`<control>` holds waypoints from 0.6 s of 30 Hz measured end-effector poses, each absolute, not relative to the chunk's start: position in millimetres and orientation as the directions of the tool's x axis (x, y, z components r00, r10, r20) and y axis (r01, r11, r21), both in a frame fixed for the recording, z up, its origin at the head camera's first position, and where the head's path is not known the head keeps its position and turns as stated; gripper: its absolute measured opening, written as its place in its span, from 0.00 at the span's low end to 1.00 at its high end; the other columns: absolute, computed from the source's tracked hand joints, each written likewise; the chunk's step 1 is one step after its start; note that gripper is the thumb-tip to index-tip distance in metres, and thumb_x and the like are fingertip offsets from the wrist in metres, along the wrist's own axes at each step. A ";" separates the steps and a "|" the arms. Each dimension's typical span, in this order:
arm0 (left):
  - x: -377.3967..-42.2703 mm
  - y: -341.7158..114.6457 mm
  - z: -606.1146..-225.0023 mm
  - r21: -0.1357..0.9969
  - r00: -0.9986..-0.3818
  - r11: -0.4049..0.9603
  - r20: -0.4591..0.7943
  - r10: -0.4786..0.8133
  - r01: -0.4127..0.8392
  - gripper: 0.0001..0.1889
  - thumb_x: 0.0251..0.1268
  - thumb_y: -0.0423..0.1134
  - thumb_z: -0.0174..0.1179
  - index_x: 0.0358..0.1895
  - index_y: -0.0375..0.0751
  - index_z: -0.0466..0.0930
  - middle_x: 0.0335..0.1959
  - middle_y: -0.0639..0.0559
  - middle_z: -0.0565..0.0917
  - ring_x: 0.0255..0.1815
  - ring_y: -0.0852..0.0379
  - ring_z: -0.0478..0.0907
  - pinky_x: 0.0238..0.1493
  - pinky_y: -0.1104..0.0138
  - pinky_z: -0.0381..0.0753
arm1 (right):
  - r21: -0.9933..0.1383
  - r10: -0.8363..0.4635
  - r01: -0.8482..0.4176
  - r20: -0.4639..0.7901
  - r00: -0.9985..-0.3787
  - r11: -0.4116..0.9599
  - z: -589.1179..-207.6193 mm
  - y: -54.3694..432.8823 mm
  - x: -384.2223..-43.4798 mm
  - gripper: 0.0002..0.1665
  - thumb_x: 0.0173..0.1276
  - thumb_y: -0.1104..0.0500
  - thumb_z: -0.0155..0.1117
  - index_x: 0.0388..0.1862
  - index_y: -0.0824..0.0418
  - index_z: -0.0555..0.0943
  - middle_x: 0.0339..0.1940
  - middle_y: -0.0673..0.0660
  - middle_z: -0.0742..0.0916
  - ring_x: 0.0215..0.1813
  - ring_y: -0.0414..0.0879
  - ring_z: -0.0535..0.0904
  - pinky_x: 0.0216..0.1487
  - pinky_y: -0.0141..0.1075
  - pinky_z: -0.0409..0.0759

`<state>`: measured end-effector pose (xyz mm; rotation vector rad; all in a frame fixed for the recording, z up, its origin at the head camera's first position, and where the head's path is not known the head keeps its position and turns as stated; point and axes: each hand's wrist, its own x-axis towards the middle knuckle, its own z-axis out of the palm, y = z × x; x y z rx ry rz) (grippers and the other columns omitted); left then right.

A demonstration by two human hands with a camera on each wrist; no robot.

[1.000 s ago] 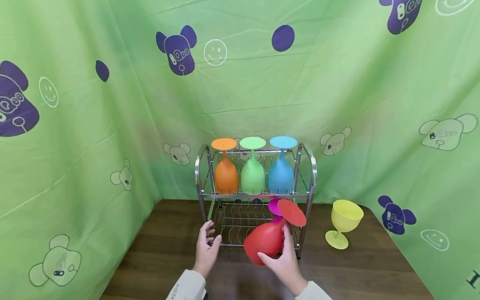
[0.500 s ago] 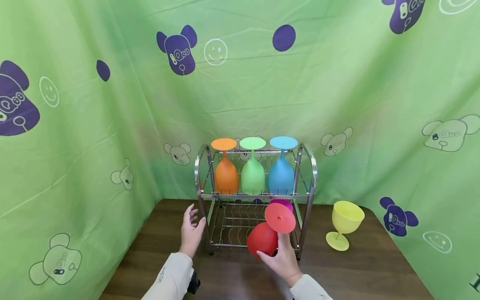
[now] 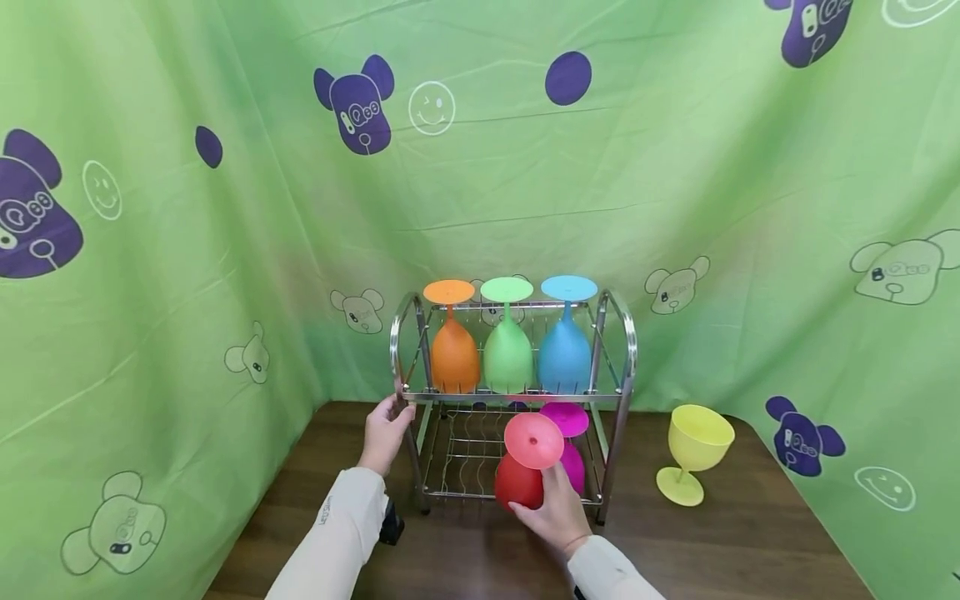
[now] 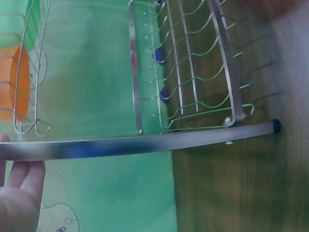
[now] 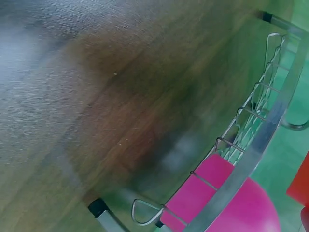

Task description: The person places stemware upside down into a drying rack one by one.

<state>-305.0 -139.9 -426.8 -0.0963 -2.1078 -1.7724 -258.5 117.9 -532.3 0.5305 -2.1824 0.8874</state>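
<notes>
My right hand [image 3: 558, 512] grips the bowl of a red goblet [image 3: 517, 482], held upside down with its round foot tilted toward me. It is at the front of the lower shelf of a metal dish rack [image 3: 624, 398]. Beside it on that shelf a magenta goblet [image 3: 573, 467] stands inverted, partly hidden by the red one. The right wrist view shows the magenta bowl [image 5: 248, 208] behind the rack wires and an edge of the red goblet [image 5: 300, 186]. My left hand [image 3: 384, 437] holds the rack's left post [image 4: 145, 145], fingers behind it in the left wrist view.
Inverted orange [image 3: 454, 358], green [image 3: 507, 358] and blue [image 3: 565, 358] goblets line the upper shelf. A yellow goblet [image 3: 697, 437] stands upright on the wooden table [image 3: 480, 550] to the right. A green printed curtain [image 3: 480, 183] encloses the back and sides.
My left hand moved left and took hold of the rack's post. My right hand carried the red goblet left and tipped its foot toward me, uncovering more of the magenta goblet.
</notes>
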 end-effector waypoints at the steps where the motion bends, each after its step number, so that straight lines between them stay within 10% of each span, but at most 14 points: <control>1: -306.1 -141.1 -426.2 0.941 -0.929 0.189 0.317 -0.193 0.282 0.11 0.61 0.27 0.58 0.43 0.21 0.78 0.29 0.45 0.84 0.32 0.60 0.78 0.37 0.73 0.75 | -0.430 -0.114 -0.586 0.733 -0.671 0.687 -532.7 116.1 -260.8 0.54 0.30 0.61 0.83 0.59 0.66 0.66 0.48 0.64 0.77 0.46 0.59 0.77 0.38 0.52 0.82; 9: -311.0 -148.5 -424.7 0.986 -0.980 0.061 0.161 -0.116 0.155 0.14 0.64 0.30 0.57 0.46 0.19 0.76 0.25 0.59 0.82 0.28 0.61 0.79 0.30 0.71 0.75 | -0.574 -0.133 -0.475 0.535 -0.834 0.667 -530.9 105.9 -276.6 0.54 0.41 0.63 0.81 0.65 0.68 0.61 0.57 0.69 0.72 0.55 0.65 0.72 0.45 0.57 0.79; 18: -310.6 -147.8 -429.0 0.975 -0.977 0.136 0.191 -0.098 0.177 0.13 0.64 0.29 0.58 0.46 0.20 0.75 0.24 0.51 0.81 0.29 0.59 0.76 0.28 0.70 0.71 | -0.635 -0.111 -0.432 0.480 -0.870 0.640 -536.8 93.4 -293.8 0.53 0.40 0.68 0.79 0.65 0.72 0.61 0.58 0.73 0.69 0.57 0.68 0.69 0.48 0.59 0.77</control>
